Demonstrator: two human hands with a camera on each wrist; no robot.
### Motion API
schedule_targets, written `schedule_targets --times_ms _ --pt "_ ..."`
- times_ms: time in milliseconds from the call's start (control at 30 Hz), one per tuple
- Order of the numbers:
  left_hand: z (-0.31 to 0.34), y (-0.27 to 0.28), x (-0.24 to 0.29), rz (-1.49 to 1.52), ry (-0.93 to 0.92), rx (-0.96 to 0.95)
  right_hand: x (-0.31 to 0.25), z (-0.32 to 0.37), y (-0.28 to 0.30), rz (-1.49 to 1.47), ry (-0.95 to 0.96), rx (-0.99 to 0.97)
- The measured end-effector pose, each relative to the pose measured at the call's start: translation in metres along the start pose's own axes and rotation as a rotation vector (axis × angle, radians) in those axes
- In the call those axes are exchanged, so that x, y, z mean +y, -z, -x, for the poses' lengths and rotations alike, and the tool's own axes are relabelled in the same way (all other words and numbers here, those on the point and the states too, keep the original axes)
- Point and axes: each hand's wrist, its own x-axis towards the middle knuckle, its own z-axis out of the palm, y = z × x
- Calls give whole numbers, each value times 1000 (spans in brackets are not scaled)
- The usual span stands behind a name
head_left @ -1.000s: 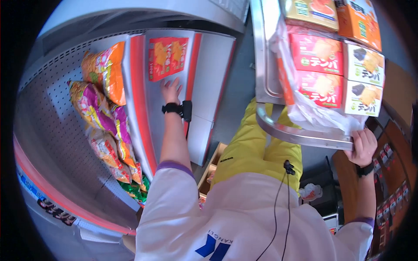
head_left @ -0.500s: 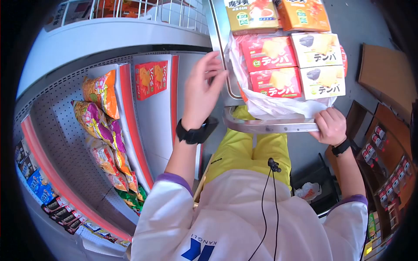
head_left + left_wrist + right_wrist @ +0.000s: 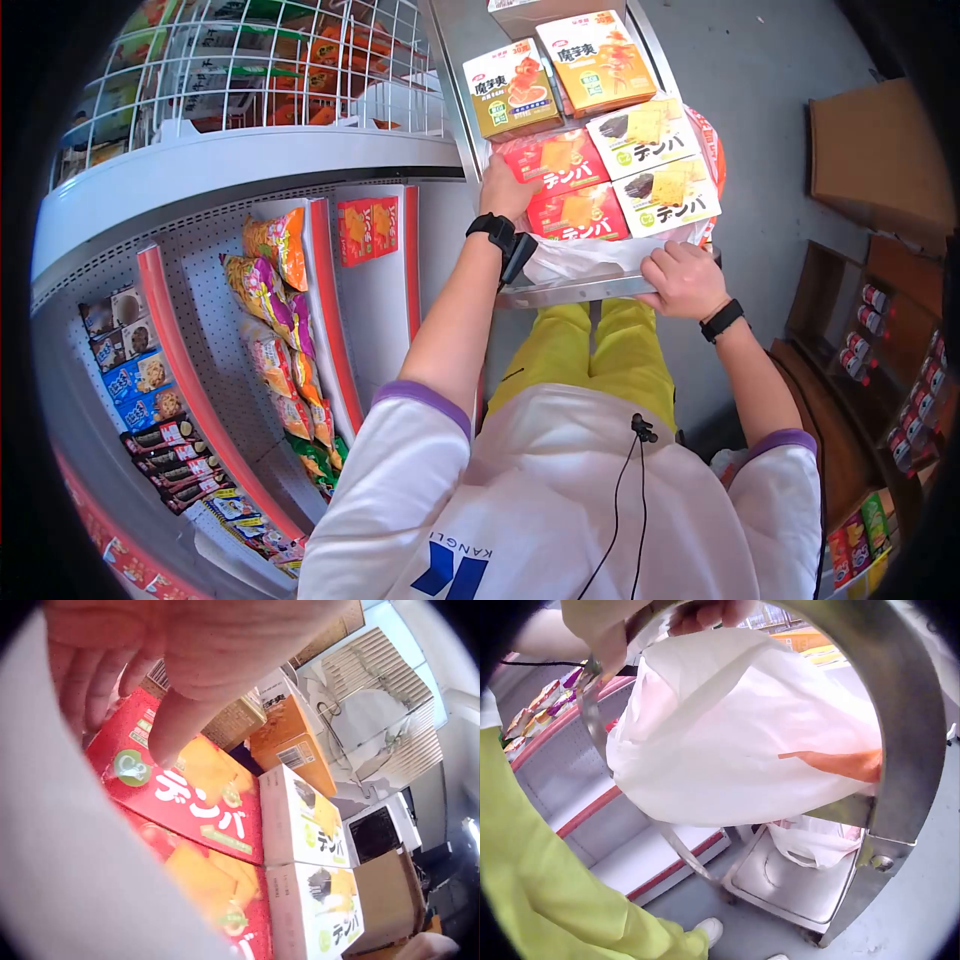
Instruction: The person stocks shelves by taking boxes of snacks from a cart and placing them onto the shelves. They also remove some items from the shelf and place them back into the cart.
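Note:
In the head view my left hand is at the left edge of the upper red cracker box. The left wrist view shows the thumb over the face of that red box, with the fingers along its side. Below it lies another red cracker box, beside two white cracker boxes. All sit in a white plastic bag on a metal cart, whose bar-shaped handle my right hand grips. Behind stand a gold snack box and an orange one.
On the left, shelves with red edges hold snack bags and two red boxes. A white wire basket of packets is above them. At right are a cardboard box and a brown rack with small bottles. The cart's lower deck carries another bag.
My left hand has come away from the shelf with the two red boxes, over to the red box on the cart. My right hand keeps its grip on the handle. The view has shifted.

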Motion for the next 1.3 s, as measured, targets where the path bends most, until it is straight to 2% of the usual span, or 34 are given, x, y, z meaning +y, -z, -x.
schedule_targets --times_ms 67,133,167,267,333,367,433,467,533,600,667,733,767,900,1000,1067,1267,1300 --pt "0 -2 -3 -53 36 -23 1 1 0 -14 4 6" --pt "0 -6 -3 -229 164 -93 1 2 0 -14 6 2" --pt "-3 -6 -4 -288 160 -182 2 2 -1 -19 11 3" --pt "-15 -21 -18 -278 191 -248 3 2 0 -41 18 16" --pt "-32 -45 -51 -302 145 -197 2 2 0 -35 13 4" --pt "-40 -54 -66 -161 234 -241 2 1 -1 -39 18 6" --pt "-34 -49 -61 169 375 -321 2 2 -1 -33 6 2" --pt "-29 -48 -59 169 379 -315 2 3 0 -36 12 5" --pt "-26 -46 -63 533 490 -366 2 1 0 -34 12 13" --pt "-24 -41 -67 493 445 -379 -1 1 -2 -28 -11 -11" --pt "-3 -21 -38 607 442 -302 -1 -2 -1 -42 18 26" --pt "-4 -19 -43 675 390 -364 -1 -3 0 -39 22 11" --pt "3 -17 -35 731 414 -320 -2 -5 -1 -44 30 13" --pt "1 -18 -41 724 430 -333 -2 -4 0 -31 37 37" --pt "-12 -24 -64 684 439 -425 -3 -5 1 -27 41 34" --pt "-9 -20 -63 812 473 -489 -3 -6 1 -20 38 24" --pt "6 5 -41 734 400 -506 -3 -5 3 2 17 0" --pt "7 7 -38 692 402 -457 -4 -5 3 -1 16 6"
